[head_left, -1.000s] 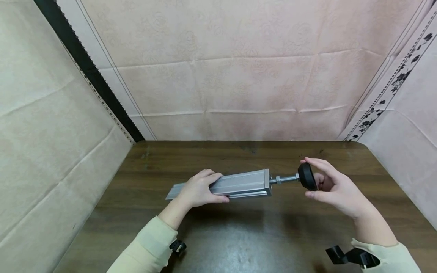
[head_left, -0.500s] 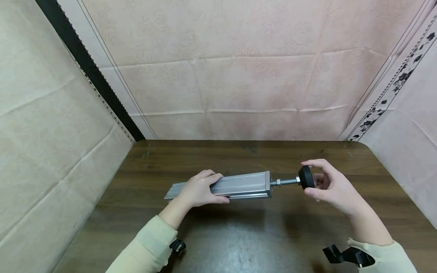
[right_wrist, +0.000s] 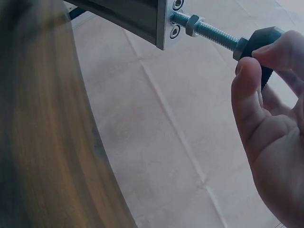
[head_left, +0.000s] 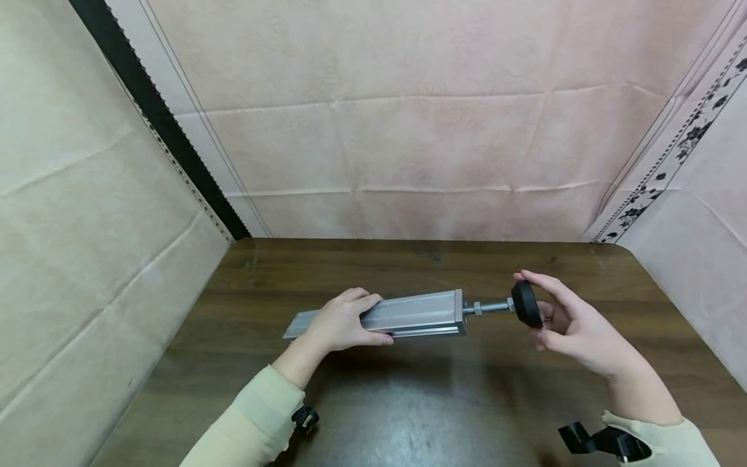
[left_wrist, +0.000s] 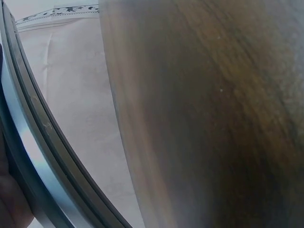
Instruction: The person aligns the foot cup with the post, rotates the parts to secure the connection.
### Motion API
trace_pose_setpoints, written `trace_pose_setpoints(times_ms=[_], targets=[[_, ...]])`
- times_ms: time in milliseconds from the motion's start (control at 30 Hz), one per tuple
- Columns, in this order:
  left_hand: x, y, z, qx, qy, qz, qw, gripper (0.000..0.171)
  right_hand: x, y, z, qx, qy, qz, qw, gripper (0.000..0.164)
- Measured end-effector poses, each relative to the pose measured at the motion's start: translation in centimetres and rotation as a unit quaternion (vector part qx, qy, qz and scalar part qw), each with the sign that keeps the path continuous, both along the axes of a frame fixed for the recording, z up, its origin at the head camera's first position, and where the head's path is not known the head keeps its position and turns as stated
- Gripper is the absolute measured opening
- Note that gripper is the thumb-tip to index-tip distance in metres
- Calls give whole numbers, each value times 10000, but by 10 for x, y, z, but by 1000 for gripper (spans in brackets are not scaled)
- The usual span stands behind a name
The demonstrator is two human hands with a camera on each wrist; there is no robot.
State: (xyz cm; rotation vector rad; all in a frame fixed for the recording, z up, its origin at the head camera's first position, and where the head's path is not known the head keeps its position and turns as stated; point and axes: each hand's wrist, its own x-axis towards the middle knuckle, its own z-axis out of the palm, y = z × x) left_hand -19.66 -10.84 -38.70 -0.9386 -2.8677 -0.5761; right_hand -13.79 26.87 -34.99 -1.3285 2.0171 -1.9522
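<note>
Held above the table is a silver aluminium profile (head_left: pixel 420 311) with a square end plate (right_wrist: pixel 165 23). From that plate a threaded rod (right_wrist: pixel 216 35) with a hex nut (right_wrist: pixel 192 25) runs out to a black levelling foot (head_left: pixel 526 304). My left hand (head_left: pixel 344 324) grips the profile near its middle, thumb along the near side and fingers over the top. At the other end my right hand (head_left: pixel 574 324) pinches the rim of the foot between thumb and fingers. The left wrist view catches the profile (left_wrist: pixel 42 142) close up, with only a bit of the hand at its edge.
A brown wood-grain table (head_left: pixel 408 408) lies under both hands. Pale cloth (head_left: pixel 379 143) hangs behind it, with more cloth (head_left: pixel 105 272) on the left and right sides. Black camera mounts (head_left: pixel 604 441) sit on the wrists.
My right hand's fingers have shifted round the rim of the foot, thumb and fingertips changing place on it. The left hand and the profile stay nearly still.
</note>
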Motion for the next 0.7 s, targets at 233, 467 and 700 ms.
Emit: trace_pose_setpoints(times_ms=[233,467,700], targets=[[0,1,0,30,-38,-35,10000,76,4,2,4,364,-249,-397,9982,84],[2,0,0,49,-24,-38,10000,74,7,3,7,734,-301,-999,9918,83],[2,0,-2,24,117,-78,9999,75,9,3,8,1217,224,-2027,9714,75]])
